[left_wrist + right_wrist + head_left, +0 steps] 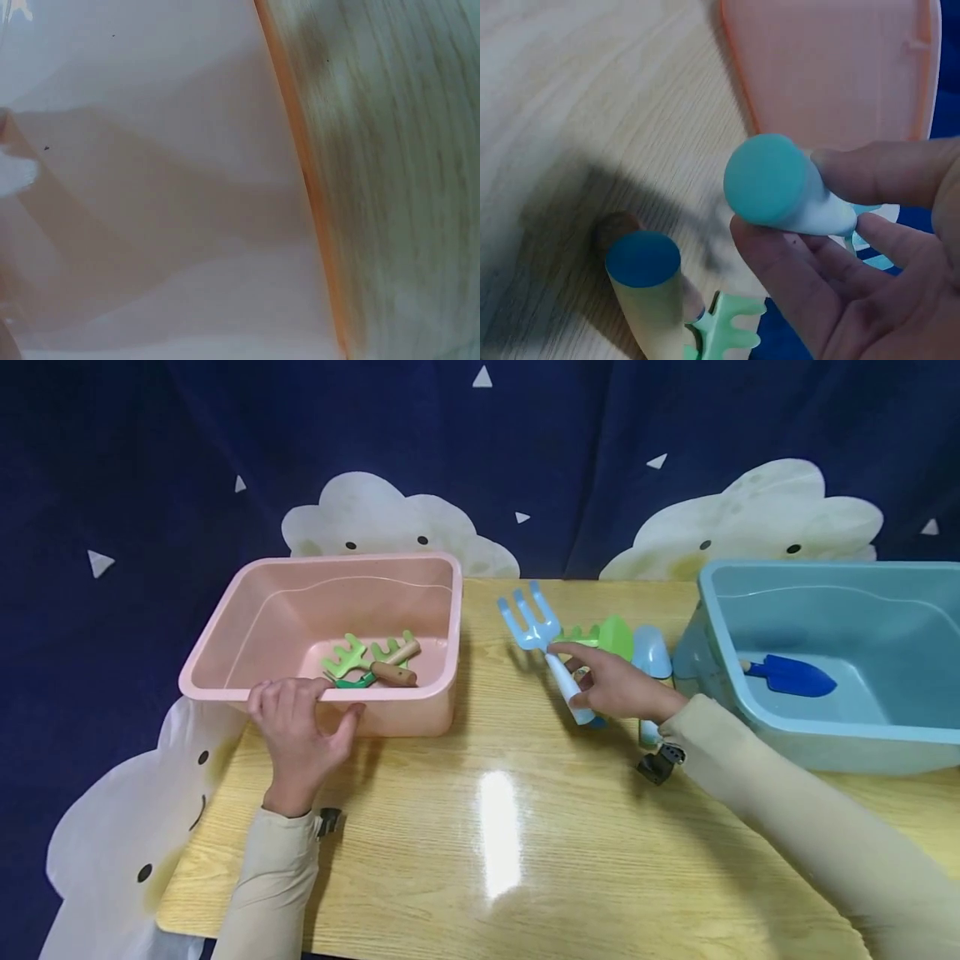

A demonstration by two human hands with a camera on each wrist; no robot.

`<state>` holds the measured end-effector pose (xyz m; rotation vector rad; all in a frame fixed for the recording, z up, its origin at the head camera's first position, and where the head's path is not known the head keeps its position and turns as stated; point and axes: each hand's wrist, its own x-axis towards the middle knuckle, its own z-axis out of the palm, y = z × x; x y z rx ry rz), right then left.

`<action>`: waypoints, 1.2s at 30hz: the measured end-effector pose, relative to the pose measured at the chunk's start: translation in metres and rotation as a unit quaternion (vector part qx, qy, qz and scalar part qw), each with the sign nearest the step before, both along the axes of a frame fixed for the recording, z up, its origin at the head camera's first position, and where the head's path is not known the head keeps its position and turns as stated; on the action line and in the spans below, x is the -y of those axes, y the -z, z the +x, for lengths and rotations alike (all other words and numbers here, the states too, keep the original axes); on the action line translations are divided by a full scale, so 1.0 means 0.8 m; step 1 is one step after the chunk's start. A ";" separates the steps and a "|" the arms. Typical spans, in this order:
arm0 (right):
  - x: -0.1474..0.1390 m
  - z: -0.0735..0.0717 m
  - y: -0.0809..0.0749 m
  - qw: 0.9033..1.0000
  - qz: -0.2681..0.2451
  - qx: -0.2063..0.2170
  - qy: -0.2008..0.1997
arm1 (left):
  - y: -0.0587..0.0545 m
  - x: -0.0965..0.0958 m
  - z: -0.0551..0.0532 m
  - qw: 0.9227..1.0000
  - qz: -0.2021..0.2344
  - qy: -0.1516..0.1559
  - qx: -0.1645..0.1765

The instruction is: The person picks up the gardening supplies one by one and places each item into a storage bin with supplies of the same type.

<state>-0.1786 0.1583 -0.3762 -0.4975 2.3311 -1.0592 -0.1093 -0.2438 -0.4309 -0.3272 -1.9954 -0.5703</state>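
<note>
Pinching a light-blue, three-tined plastic fork (pixel 562 681), tines (pixel 526 612) beyond the fingertips (pixel 557 648), right hand (pixel 622 683) suits mid-handle, piece probably light, stiff, slick; left hand (pixel 300 718) grips pink plastic basin (pixel 412 714) rim.

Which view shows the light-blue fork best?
Head: the light-blue fork shows from prongs to handle. The right wrist view mostly shows its teal handle end, foreshortened; the left wrist view shows none of it.

L hand (pixel 296 727) w/ fingers (pixel 279 697) bent & thumb (pixel 348 727) apart, R hand (pixel 622 685) pinching, both forearms (pixel 802 822) stretched fwd
</note>
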 end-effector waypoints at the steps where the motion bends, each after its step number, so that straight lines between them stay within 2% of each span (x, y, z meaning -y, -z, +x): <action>1: -0.001 0.004 -0.002 1.000 0.003 -0.003 -0.001 | 0.000 0.000 0.000 1.000 -0.001 0.000 0.001; 6: -0.001 0.016 -0.008 0.999 0.015 -0.034 -0.017 | 0.000 0.002 0.000 1.000 -0.002 -0.004 -0.001; 13: -0.004 0.028 -0.020 0.999 0.009 -0.043 -0.022 | 0.000 0.000 -0.001 1.000 -0.008 -0.005 0.001; 21: 0.001 0.038 -0.039 0.996 0.042 -0.073 -0.031 | 0.000 0.000 -0.002 1.000 -0.008 -0.007 0.004; 26: 0.004 0.040 -0.057 0.992 0.047 -0.104 -0.043 | 0.000 -0.001 -0.002 1.000 -0.010 -0.008 0.000; 32: 0.010 0.037 -0.088 0.989 0.065 -0.118 -0.055 | -0.001 -0.001 -0.001 1.000 -0.010 -0.008 -0.001; 36: 0.018 0.031 -0.106 0.982 0.088 -0.154 -0.068 | -0.001 0.000 -0.001 1.000 -0.011 -0.007 0.001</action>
